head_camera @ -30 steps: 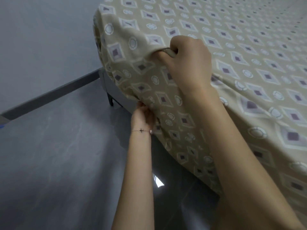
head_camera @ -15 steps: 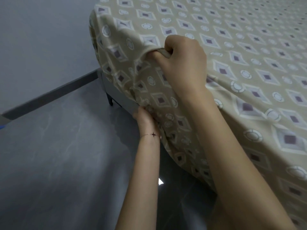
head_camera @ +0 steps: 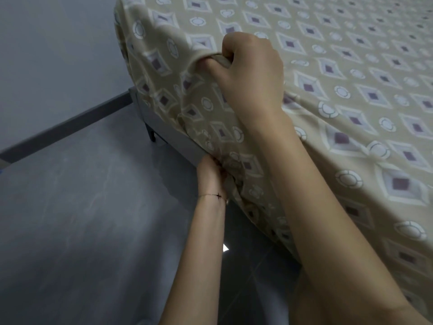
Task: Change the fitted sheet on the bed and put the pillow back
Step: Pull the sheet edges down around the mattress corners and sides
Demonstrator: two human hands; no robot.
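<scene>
A beige fitted sheet [head_camera: 351, 73] with purple diamonds and white rings covers the mattress and hangs over its near corner. My right hand [head_camera: 250, 73] is fisted on a pinch of the sheet at the top edge of that corner. Lower down, my left hand [head_camera: 210, 172] grips the bunched hem of the sheet against the grey bed frame [head_camera: 185, 146], its fingers hidden in the folds. No pillow is in view.
A dark bed leg [head_camera: 150, 133] stands under the frame's corner. Grey floor [head_camera: 82, 219] spreads to the left, bounded by a dark skirting board [head_camera: 65, 127] and a pale wall [head_camera: 54, 55].
My left hand has slid down and to the right along the sheet's hem beside the frame. My right hand keeps its hold at the corner; the view has shifted slightly.
</scene>
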